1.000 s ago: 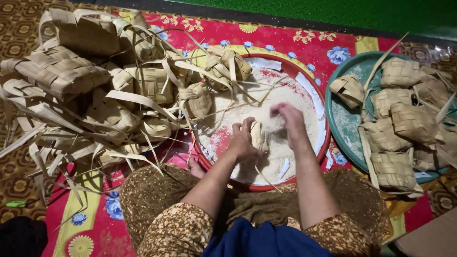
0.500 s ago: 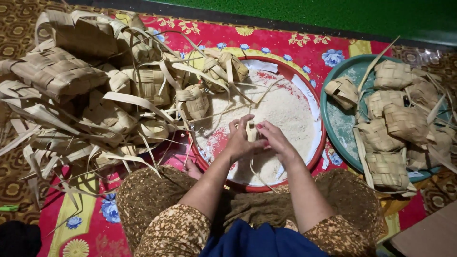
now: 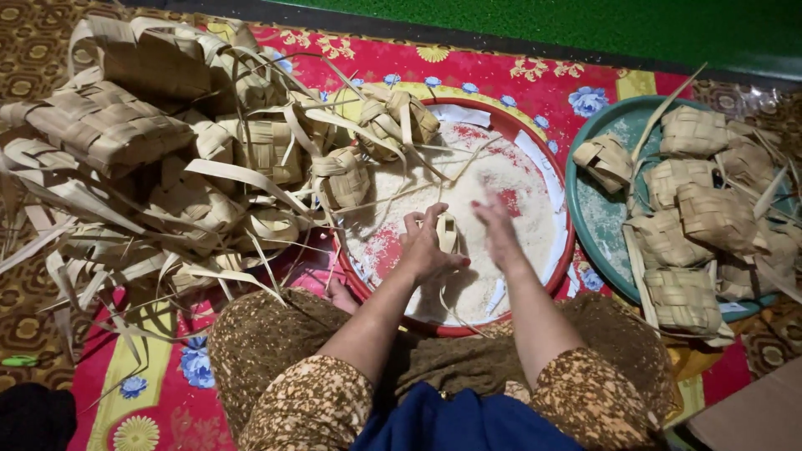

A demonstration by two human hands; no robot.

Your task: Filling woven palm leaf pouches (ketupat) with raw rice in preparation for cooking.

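At far left, a heap of empty woven pouches [image 3: 167, 159] is lying on the red mat [image 3: 159, 392]. Over the red tray [image 3: 568, 250] of rice, the left hand [image 3: 426, 246] is curling around a small woven pouch [image 3: 447, 231], holding it upright. Just right, the right hand [image 3: 497, 230] is hovering open, blurred, fingers extended. Farther right, filled pouches [image 3: 702, 217] are sitting on a green tray [image 3: 597, 217].

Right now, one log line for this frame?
left hand: holds woven leaf pouch | right hand: open, blurred, beside pouch | below: red tray of rice | left: empty-pouch pile | right: teal tray, pouches
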